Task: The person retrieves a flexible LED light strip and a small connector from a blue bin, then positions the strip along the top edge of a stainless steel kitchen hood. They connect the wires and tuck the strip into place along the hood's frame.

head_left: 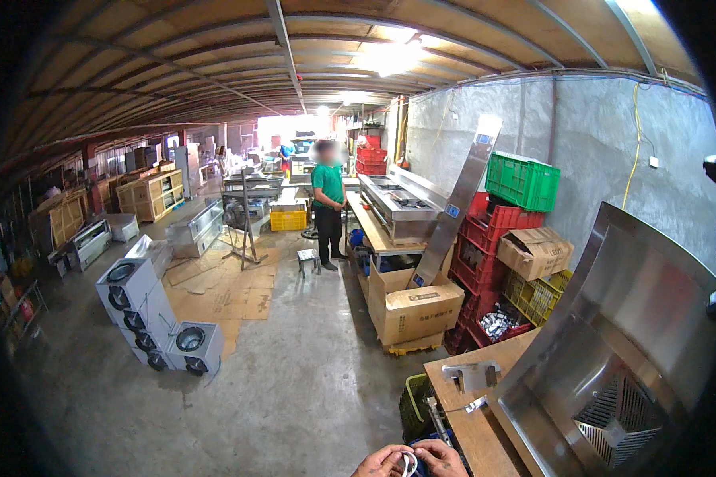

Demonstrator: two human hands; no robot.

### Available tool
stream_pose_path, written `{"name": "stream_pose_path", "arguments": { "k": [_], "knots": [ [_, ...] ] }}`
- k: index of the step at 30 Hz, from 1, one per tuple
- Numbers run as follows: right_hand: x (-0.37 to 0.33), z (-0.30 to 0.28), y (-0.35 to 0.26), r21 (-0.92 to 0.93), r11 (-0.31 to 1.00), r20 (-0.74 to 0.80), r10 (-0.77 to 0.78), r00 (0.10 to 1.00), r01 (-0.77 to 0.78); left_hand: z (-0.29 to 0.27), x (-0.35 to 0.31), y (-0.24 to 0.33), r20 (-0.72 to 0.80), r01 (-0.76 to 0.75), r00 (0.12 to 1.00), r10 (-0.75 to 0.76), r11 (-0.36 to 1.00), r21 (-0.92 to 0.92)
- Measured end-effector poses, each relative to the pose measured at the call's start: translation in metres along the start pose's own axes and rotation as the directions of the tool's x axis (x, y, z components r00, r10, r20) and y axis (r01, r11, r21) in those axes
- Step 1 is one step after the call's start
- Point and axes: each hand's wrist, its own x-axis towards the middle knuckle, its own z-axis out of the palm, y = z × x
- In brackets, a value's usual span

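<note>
At the lower edge, my left hand (380,462) and my right hand (441,458) are close together, fingers pinched. Between them is a thin white loop (409,464), which looks like a piece of cable or a ring; its exact kind is unclear. Both hands grip it from either side. Just right of them stands a wooden workbench (477,433). On it leans a large curved stainless steel range hood panel (561,342) with a slotted grille (619,417). A small metal bracket (471,377) lies at the bench's far end.
A green-yellow crate (414,407) sits beside the bench. Beyond it are a cardboard box (414,314) with a long metal panel (461,199), and stacked red crates (479,258). Grey fan units (195,347) stand on the floor at left. A person (328,199) stands further back.
</note>
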Motion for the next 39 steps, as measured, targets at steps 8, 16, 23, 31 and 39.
{"name": "stream_pose_path", "arguments": {
  "k": [8,16,23,31,39],
  "knots": [
    [-0.016,0.022,-0.066,-0.454,0.888,-0.042,0.057,0.998,-0.069,0.008,0.011,-0.022,-0.184,-0.361,0.844,0.504,0.786,0.502],
    [-0.011,0.049,-0.019,-0.649,0.760,-0.004,0.049,0.999,-0.040,-0.004,0.013,-0.042,-0.274,-0.337,0.775,0.569,0.740,0.582],
    [-0.007,0.072,-0.018,-0.642,0.766,0.020,-0.016,1.000,0.025,-0.017,0.014,-0.046,-0.340,-0.336,0.698,0.630,0.708,0.621],
    [-0.012,0.077,-0.058,-0.620,0.780,-0.047,-0.154,0.987,0.093,-0.034,0.029,-0.047,-0.423,-0.189,0.648,0.633,0.672,0.716],
    [-0.040,0.036,-0.044,0.000,0.995,0.149,0.098,0.984,-0.099,-0.059,0.050,-0.077,-0.530,-0.219,0.837,0.137,0.971,-0.095]
  ]
}}
